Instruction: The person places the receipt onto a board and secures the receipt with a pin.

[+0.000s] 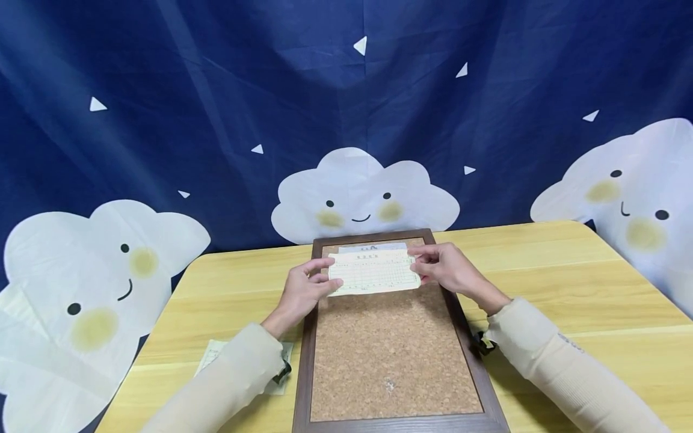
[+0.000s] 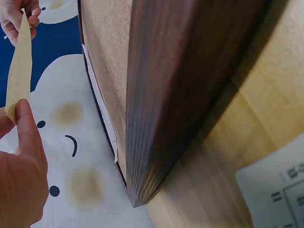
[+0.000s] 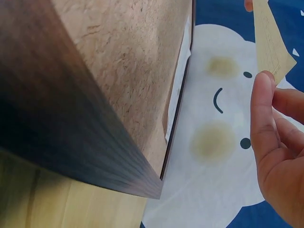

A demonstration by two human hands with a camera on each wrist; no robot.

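Both hands hold a pale yellow printed paper slip (image 1: 375, 274) by its two short ends, above the far part of a cork board (image 1: 390, 355) with a dark brown frame. My left hand (image 1: 303, 293) pinches the left end between thumb and fingers; the left wrist view shows the slip (image 2: 20, 71) nearly edge-on there. My right hand (image 1: 452, 269) pinches the other end, and in the right wrist view the thumb (image 3: 262, 95) presses on its corner. Behind the slip, a white paper (image 1: 373, 247) lies at the top of the cork, mostly covered in the head view.
More printed paper (image 1: 278, 385) lies on the wooden table (image 1: 249, 288) left of the board, partly under the left sleeve. A small whitish mark (image 1: 388, 383) shows on the near cork. A dark blue cloth (image 1: 325, 90) with white clouds hangs behind the table.
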